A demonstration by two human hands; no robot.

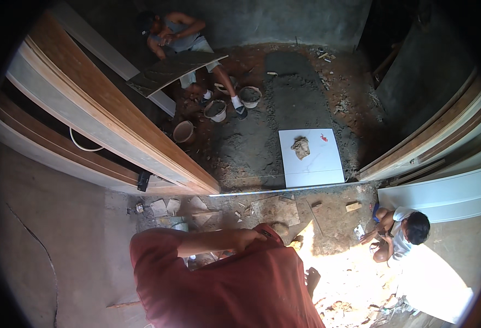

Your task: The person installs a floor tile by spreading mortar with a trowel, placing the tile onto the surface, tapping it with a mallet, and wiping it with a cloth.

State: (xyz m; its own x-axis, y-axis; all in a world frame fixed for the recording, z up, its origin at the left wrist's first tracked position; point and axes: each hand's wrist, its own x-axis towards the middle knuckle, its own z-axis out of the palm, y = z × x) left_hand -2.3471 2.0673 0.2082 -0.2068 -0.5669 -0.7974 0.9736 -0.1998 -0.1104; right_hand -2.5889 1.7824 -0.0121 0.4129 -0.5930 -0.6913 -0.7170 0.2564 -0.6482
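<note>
My left hand (247, 239) is bent across my front, its fingers closed on a bunched edge of the red shirt (224, 284) I wear. A dark shape beside the shirt's right side looks like my right hand (312, 277); its fingers are too dark to make out. Ahead of me, past the doorway, a large white tile (312, 164) lies on a bed of grey mortar (295, 98). On that tile sit a crumpled beige cloth (301, 147) and a small red mark.
One person (180, 33) sits at the back left with a large tile (175, 70), near mortar buckets (215, 110). Another person (401, 235) squats at the right by white panels (437, 191). A taut string and a straight strip (262, 191) cross the doorway. Wooden frames (104, 98) flank it.
</note>
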